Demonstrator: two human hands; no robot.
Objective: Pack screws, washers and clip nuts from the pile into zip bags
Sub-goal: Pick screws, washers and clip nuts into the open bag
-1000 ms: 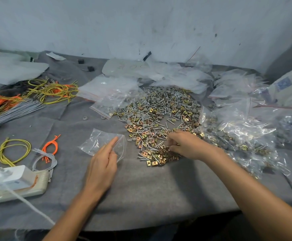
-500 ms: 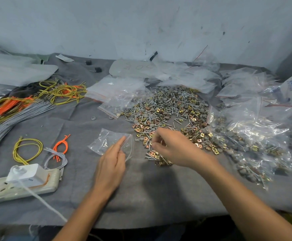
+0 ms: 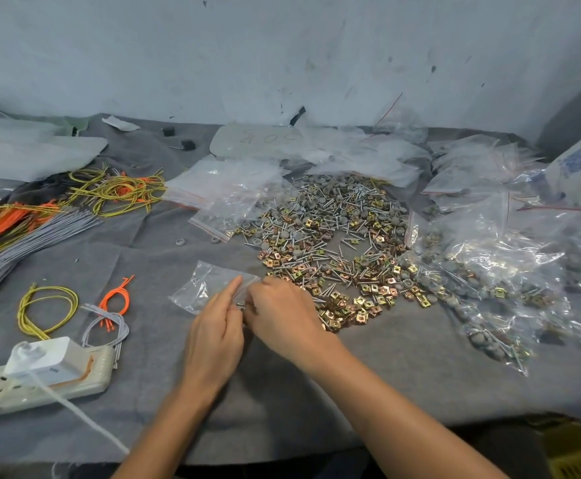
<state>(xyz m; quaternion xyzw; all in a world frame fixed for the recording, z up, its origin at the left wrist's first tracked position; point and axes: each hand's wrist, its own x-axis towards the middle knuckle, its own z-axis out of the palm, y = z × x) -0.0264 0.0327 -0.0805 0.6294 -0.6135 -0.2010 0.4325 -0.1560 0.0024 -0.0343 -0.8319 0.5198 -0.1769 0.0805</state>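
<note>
Zip bag (image 3: pixel 197 288) lies just left of the pile (image 3: pixel 334 243) on the grey worktop (image 3: pixel 403 375), its mouth edge pinched by the left hand (image 3: pixel 213 337), with the right hand (image 3: pixel 282 312) curled against it, contents unseen.

Both bare forearms come up from the near edge towards the zip bag (image 3: pixel 206 283), the left one steeply from below it, the right one slanting in from the lower right. They draw together so that the two hands meet at the bag's right-hand mouth. The left hand (image 3: pixel 215 335) lies back up just below the bag, wrist straight. Its index finger is stretched out along the mouth edge, holding that edge against the thumb, with the other fingers folded under. The right hand (image 3: pixel 282 316) sits just right of the bag, touching the left hand, knuckles up. Its fingers curl down towards the mouth with the tips hidden, so whether they hold anything cannot be told.
</note>
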